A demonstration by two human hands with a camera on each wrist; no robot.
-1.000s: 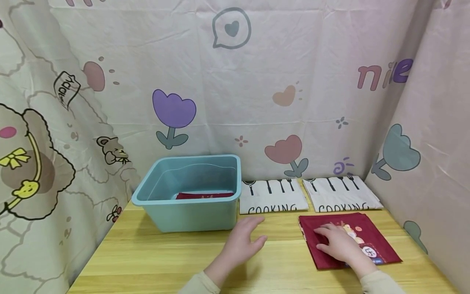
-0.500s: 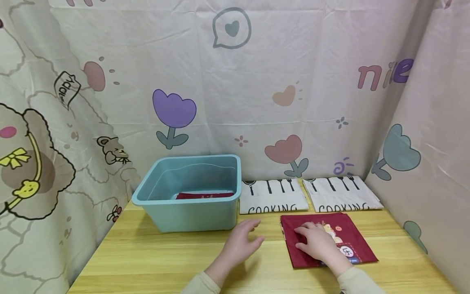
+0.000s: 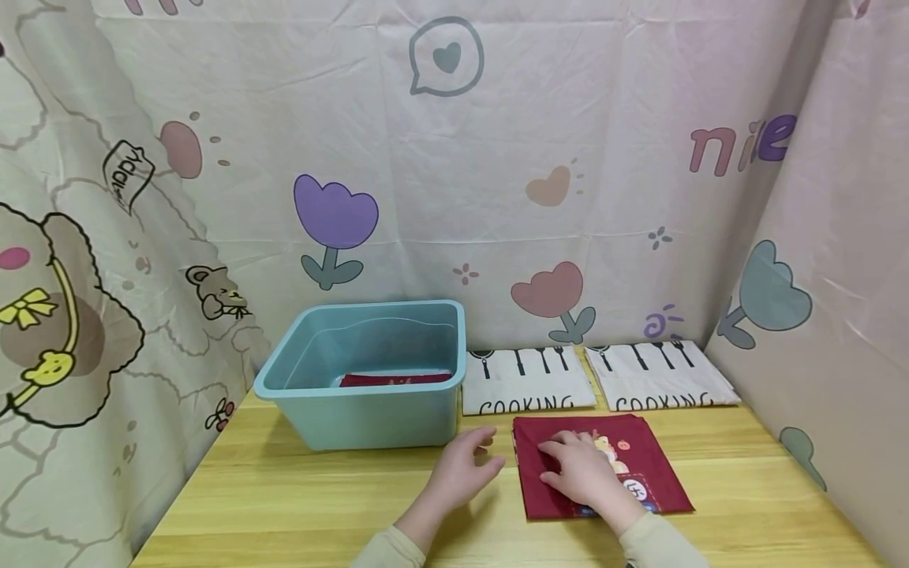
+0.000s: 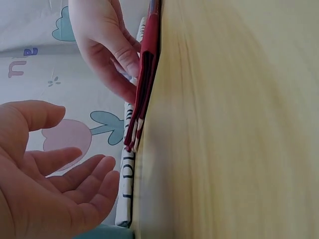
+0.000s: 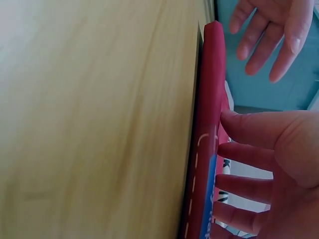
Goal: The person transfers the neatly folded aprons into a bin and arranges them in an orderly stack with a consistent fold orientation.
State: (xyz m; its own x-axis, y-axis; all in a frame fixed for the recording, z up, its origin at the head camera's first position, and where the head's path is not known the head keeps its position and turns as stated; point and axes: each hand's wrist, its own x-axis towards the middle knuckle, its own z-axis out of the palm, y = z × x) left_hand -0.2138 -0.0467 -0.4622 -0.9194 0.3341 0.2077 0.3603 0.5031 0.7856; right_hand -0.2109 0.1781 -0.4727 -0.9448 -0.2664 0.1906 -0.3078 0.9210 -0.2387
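Note:
A folded dark red cloth (image 3: 649, 457) with a cartoon print lies flat on the table, right of the middle in the head view. My right hand (image 3: 582, 473) rests its fingertips on top of it, fingers spread and slightly bent. In the right wrist view those fingertips (image 5: 227, 119) meet the cloth's upper face, and the folded layers show edge-on in the left wrist view. My left hand (image 3: 458, 469) is held over the table just left of the cloth, fingers relaxed and holding nothing. A gap separates it from the cloth's left edge.
A light blue bin (image 3: 369, 418) stands at the back left with a red folded cloth (image 3: 394, 380) inside. Two folded white cloths (image 3: 529, 386) printed "COOKING" lie side by side along the back. Printed curtains (image 3: 426, 197) enclose the wooden table (image 3: 284, 505).
The red cloth has slid left across the table under my right hand, nearing my left hand. My left hand has stayed almost in place.

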